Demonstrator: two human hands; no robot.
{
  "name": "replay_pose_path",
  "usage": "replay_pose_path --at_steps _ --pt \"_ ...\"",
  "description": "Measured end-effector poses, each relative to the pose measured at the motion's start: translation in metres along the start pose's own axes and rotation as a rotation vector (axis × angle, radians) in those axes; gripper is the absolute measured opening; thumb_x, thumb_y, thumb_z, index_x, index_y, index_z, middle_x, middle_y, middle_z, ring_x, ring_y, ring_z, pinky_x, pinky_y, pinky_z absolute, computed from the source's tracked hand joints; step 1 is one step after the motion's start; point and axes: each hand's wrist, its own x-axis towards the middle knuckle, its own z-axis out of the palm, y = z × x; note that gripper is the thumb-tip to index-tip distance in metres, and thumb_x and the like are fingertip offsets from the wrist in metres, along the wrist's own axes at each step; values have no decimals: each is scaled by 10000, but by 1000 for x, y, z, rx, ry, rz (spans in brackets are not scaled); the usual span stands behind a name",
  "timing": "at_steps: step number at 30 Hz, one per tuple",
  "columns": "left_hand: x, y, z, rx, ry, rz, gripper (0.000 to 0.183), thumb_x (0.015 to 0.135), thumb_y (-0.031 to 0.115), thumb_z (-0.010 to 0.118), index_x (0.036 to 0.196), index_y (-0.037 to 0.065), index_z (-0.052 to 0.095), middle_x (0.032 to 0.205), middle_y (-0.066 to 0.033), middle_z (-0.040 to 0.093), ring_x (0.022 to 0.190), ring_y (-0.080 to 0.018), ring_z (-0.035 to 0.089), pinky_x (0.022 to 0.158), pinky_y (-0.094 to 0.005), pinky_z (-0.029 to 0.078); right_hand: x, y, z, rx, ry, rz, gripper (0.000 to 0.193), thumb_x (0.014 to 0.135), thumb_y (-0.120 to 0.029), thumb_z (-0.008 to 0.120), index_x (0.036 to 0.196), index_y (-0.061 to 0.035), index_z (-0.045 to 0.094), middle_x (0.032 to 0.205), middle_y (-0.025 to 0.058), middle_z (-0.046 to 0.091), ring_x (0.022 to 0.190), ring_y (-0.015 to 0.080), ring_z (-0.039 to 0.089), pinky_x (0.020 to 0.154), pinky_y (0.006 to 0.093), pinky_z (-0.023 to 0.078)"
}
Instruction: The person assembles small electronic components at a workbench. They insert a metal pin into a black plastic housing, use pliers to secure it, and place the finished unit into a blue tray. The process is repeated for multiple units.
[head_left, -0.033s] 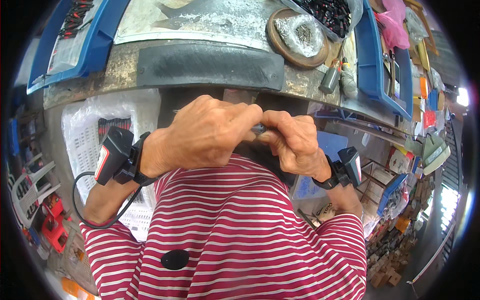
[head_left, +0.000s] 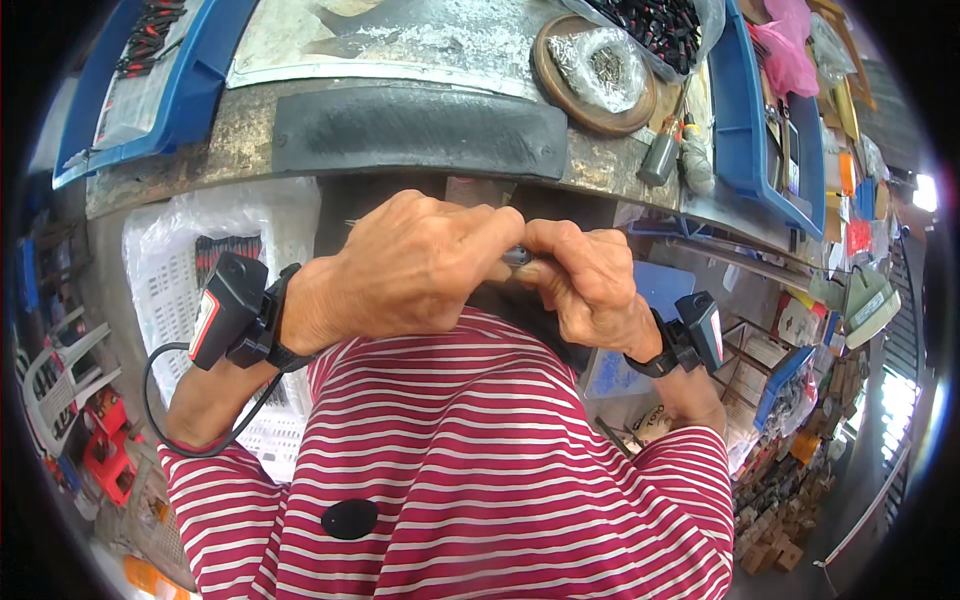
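Observation:
My left hand [head_left: 415, 262] and my right hand [head_left: 585, 285] meet in front of my chest, just below the bench edge. Both are closed, with thumbs and forefingers pinching a small dark grey piece [head_left: 516, 257] between them. Only a short, rounded bit of it shows; the fingers cover the rest, so its kind cannot be made out. A thin pale tip pokes out beyond the left knuckles, too small to name. Nearest to the hands, along the front of the bench, lies a curved black pad [head_left: 420, 132].
On the bench [head_left: 245, 125] are a round wooden tray [head_left: 553, 85] with a bag of small metal parts, a screwdriver [head_left: 660, 155], and blue bins [head_left: 190, 105] [head_left: 738, 130] at both sides. A white plastic basket [head_left: 160, 260] with red-and-black pieces stands below left.

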Motion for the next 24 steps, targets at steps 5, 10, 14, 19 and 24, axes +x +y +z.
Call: replay_pose_path --at_steps 5,10,14,19,24 --pt "0 1 6 24 96 -24 168 762 85 625 805 23 475 651 -104 557 557 -262 593 430 -348 417 -2 2 11 9 101 23 201 715 61 621 908 51 565 714 116 580 498 224 564 439 303 410" --pt "-4 1 9 13 47 -113 190 696 25 656 818 -4 514 629 -131 549 556 -291 575 464 -364 431 -5 2 20 -8 172 40 220 702 77 615 912 53 558 708 151 578 550 273 593 467 336 433" --pt "2 -4 6 70 49 -56 171 759 98 622 791 32 468 648 -101 543 564 -273 582 461 -357 426 -2 7 14 -43 133 15 237 706 76 609 931 42 544 701 163 562 566 306 588 481 347 435" --pt "21 -10 -5 166 83 -29 178 750 96 621 811 43 463 650 -93 529 601 -272 586 470 -368 438 13 19 -1 42 106 74 246 735 65 597 973 20 549 718 144 550 571 296 559 492 345 424" --pt "31 -16 -9 151 144 -23 174 754 81 617 820 42 461 652 -107 518 612 -288 579 493 -375 436 26 20 -22 101 66 168 188 797 23 598 985 20 584 738 111 581 515 166 565 472 280 421"
